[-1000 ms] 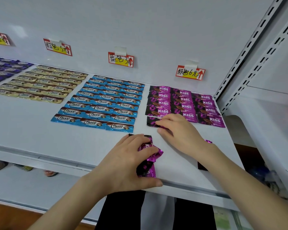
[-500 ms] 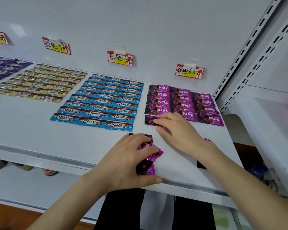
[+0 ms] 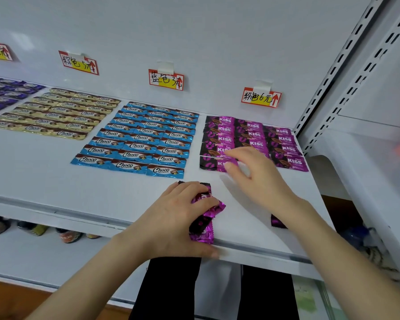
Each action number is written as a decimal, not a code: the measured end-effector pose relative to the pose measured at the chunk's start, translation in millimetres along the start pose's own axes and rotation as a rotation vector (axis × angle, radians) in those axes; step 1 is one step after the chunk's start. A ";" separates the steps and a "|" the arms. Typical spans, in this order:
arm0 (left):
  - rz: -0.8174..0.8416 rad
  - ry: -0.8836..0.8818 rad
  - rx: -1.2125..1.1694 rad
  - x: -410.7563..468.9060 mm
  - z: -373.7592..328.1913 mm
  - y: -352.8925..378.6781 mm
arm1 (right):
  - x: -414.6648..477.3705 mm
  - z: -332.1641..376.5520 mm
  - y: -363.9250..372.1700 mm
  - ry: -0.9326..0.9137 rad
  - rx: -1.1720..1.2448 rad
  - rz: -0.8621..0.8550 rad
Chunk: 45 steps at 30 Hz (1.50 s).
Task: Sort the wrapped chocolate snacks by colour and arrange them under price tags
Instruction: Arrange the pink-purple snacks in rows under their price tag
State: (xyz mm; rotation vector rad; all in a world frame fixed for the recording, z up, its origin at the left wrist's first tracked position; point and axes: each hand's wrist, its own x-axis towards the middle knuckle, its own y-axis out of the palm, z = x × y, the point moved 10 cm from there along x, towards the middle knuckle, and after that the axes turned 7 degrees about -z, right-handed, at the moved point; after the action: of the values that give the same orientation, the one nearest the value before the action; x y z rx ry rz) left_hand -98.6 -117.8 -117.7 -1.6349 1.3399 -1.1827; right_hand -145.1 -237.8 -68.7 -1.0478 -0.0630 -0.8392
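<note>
On a white shelf (image 3: 44,172), blue snacks (image 3: 143,137) lie in rows, gold snacks (image 3: 56,114) at ten o'clock of them, pink snacks (image 3: 252,135) at three o'clock. The right hand (image 3: 256,179), fingers loosely spread, hovers over the pink front row. The left hand (image 3: 178,218), at seven o'clock of it, grips a bunch of pink wrappers (image 3: 204,224). A price tag (image 3: 261,98) hangs at twelve o'clock of the pink rows.

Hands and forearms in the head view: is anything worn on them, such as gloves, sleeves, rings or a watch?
Nothing shows. The left hand and right hand are bare: no gloves, no rings, no watch or band at either wrist. The left forearm and right forearm are uncovered to the frame edge; no sleeve is in view. Below the shelf, black trousers show.
</note>
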 end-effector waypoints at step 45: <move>-0.873 -0.748 -1.671 -4.0 27.8 -8.0 | -93.0 53.9 22.2 0.320 0.686 -0.115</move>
State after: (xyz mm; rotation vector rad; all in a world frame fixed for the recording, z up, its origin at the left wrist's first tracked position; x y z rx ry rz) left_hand -70.0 -113.0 -120.6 -3.4682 0.9584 0.7215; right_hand -177.8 -136.6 -96.0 -0.2634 -0.1298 -0.9835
